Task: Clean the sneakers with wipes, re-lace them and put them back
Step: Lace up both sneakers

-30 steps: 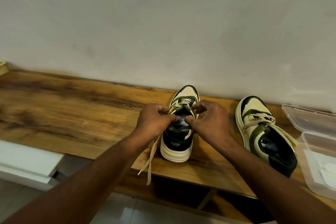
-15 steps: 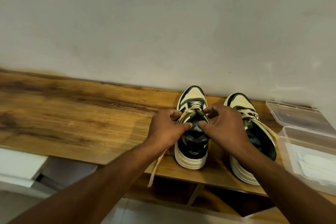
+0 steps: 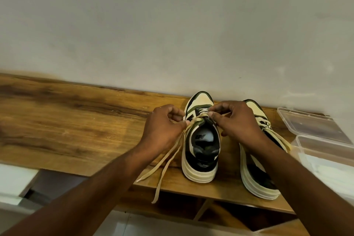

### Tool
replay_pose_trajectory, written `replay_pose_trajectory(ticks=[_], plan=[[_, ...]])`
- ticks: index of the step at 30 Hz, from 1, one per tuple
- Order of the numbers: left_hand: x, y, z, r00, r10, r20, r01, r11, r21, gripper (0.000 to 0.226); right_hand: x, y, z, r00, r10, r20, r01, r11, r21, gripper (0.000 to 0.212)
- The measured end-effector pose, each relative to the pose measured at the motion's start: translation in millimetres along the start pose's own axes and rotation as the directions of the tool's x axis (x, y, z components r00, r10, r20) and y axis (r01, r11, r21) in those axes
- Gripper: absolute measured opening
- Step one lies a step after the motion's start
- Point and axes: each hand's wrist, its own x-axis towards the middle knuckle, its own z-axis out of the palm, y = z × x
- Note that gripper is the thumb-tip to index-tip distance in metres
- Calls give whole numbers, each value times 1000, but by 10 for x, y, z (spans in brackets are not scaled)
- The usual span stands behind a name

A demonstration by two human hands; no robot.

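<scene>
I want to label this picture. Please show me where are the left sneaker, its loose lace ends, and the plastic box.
Left sneaker [image 3: 199, 170]: head view, on its heel.
Loose lace ends [image 3: 164, 166]: head view, on the strands hanging below the left hand.
Plastic box [image 3: 323, 143]: head view, on its near rim.

Head view. Two cream, green and black sneakers stand on a wooden shelf [image 3: 76, 130], toes to the grey wall [image 3: 172, 25]. Left sneaker [image 3: 200, 159] upright, heel toward camera, insole logo visible. Right sneaker [image 3: 256, 178] just beside it, partly hidden by the right forearm.

Left hand [image 3: 162, 130] pinches the lace [image 3: 168, 161] at the left sneaker's upper eyelets; two loose ends trail down over the shelf edge. Right hand [image 3: 237, 122] pinches the lace on the other side of the tongue (fingers curled, thumb tip at the eyelet row).

Clear plastic box [image 3: 325, 151], lid open, at far right; white contents, blurred.
</scene>
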Motion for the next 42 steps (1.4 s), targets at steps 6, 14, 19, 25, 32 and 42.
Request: replay_pose_trajectory(ticks=[6,14,19,25,32,42], plan=[[-13,-27,102,989,129,76,-137,984,117,15,134,7,47,994,-65,87,73,993,-96,7],[32,23,156,986,141,94,-154,978,142,2,116,-98,92,979,-141,145,177,945,-274,5],[116,117,130,994,-1,112,9,997,-77,11,97,-114,139,988,-103,114,124,973,-193,8],[219,275,33,978,-107,180,166,919,-358,12,92,-138,184,976,212,50,-218,955,203,18],[355,295,-99,990,-83,111,125,879,-460,16,0,-197,218,923,380,60,-358,789,499,21],[554,-28,-61,994,-65,-93,25,926,-376,18,32,-183,230,927,356,117,-356,736,576,15]])
